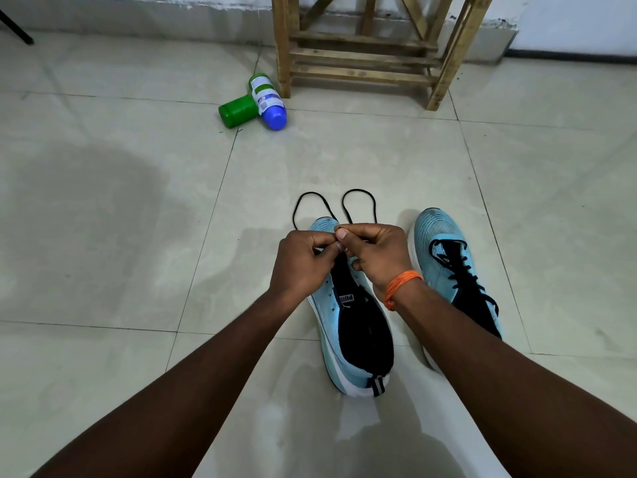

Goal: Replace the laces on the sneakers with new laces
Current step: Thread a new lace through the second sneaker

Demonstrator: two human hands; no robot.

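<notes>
Black lace [358, 190], seemingly thin, limp and light, is pinched between left hand [301, 262] and right hand [377, 251] above the front of the near sneaker [344, 339]. Its two loops lie on the floor [138, 236] past the toe. Gripping near its tips should steer it best.

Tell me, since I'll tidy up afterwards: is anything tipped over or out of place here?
Two bottles lie on their sides on the floor beside the wooden stand: a green bottle and a white-labelled bottle touching it. No spill shows around them.
</notes>
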